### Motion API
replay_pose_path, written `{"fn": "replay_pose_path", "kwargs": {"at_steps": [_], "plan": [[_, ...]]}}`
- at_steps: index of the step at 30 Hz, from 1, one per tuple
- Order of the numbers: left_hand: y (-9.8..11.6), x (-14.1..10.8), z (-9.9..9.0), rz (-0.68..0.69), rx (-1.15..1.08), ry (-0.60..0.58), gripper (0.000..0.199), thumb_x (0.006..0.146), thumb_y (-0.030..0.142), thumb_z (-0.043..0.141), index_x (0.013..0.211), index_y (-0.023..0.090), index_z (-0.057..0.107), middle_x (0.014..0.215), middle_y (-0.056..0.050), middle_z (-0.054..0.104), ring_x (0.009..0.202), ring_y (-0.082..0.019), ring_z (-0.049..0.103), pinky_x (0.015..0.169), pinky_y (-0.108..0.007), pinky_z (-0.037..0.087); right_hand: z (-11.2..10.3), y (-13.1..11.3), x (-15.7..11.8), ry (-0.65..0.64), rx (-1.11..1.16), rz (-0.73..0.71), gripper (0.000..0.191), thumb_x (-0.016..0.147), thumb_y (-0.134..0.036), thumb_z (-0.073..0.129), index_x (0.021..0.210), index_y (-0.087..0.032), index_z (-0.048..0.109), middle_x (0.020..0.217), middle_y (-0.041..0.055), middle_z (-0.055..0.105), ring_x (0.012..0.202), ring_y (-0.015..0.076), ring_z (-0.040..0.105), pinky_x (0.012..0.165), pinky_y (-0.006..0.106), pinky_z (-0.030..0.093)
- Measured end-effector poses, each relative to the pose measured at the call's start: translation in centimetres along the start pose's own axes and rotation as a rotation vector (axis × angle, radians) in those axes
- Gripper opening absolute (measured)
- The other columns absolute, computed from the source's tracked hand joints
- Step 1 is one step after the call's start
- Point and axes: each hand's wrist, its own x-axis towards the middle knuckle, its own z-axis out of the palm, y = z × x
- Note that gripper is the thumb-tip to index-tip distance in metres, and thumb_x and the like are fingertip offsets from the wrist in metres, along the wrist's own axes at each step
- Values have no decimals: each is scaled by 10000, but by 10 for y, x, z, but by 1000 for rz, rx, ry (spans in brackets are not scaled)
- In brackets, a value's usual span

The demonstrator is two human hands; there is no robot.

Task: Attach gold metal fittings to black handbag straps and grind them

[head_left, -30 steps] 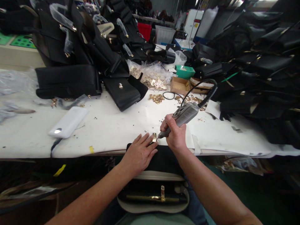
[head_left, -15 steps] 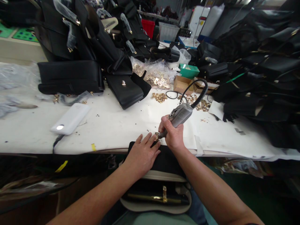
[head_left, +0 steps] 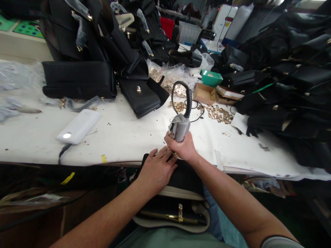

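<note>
My right hand (head_left: pixel 183 147) is wrapped round a grey electric screwdriver (head_left: pixel 180 128), which stands nearly upright with its black cord looping from the top. Its tip is hidden behind my fingers, over a small gold metal fitting (head_left: pixel 174 154) on the flap of a black handbag (head_left: pixel 188 177). Flat on that flap lies my left hand (head_left: pixel 157 168), fingers spread, the fingertips beside the fitting. The bag rests across my lap against the table edge, its mouth towards me. Inside show a gold zip (head_left: pixel 165 216) and a gold clasp piece (head_left: pixel 180 212).
On the white table (head_left: pixel 139 137) lie a white power bank (head_left: pixel 79 126), loose gold fittings (head_left: pixel 219 114) and a cardboard box (head_left: pixel 204 93). A black bag (head_left: pixel 141 98) lies beyond my hands. More black bags (head_left: pixel 292 93) are heaped right and at the back left.
My right hand has shifted left and turned the screwdriver from a rightward slant to nearly upright over the fitting. The left hand stays on the flap.
</note>
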Motion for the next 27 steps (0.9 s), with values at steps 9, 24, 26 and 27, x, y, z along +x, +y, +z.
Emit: {"fn": "replay_pose_path", "kwargs": {"at_steps": [9, 24, 26, 27], "plan": [[-2, -2, 5, 16, -12, 52, 302, 1003, 354, 519, 1265, 283, 651, 1388, -55, 628, 1325, -292, 519, 1000, -498, 447, -10, -3, -3, -108, 129, 32, 246, 749, -344, 733, 667, -181, 568, 588, -35, 527, 529, 106, 468, 502, 231, 406], [-4, -2, 8, 25, 3, 93, 261, 1006, 404, 529, 1213, 329, 669, 1399, -5, 639, 1326, -278, 545, 979, -473, 454, -33, -12, -31, 140, 690, -73, 367, 848, -435, 749, 677, -201, 524, 518, -57, 479, 442, 96, 449, 457, 237, 365], [-3, -1, 8, 25, 11, 84, 265, 1003, 400, 536, 1221, 327, 667, 1388, -7, 646, 1317, -284, 553, 977, -485, 458, -28, -6, -36, 133, 698, -27, 371, 850, -425, 751, 675, -199, 515, 521, -58, 478, 442, 92, 441, 457, 237, 351], [-3, -1, 8, 23, 14, 80, 270, 1002, 399, 537, 1229, 327, 663, 1389, -4, 645, 1315, -287, 554, 978, -493, 460, -26, -2, -38, 133, 707, -14, 370, 851, -423, 752, 677, -198, 514, 523, -57, 479, 445, 92, 442, 459, 236, 346]]}}
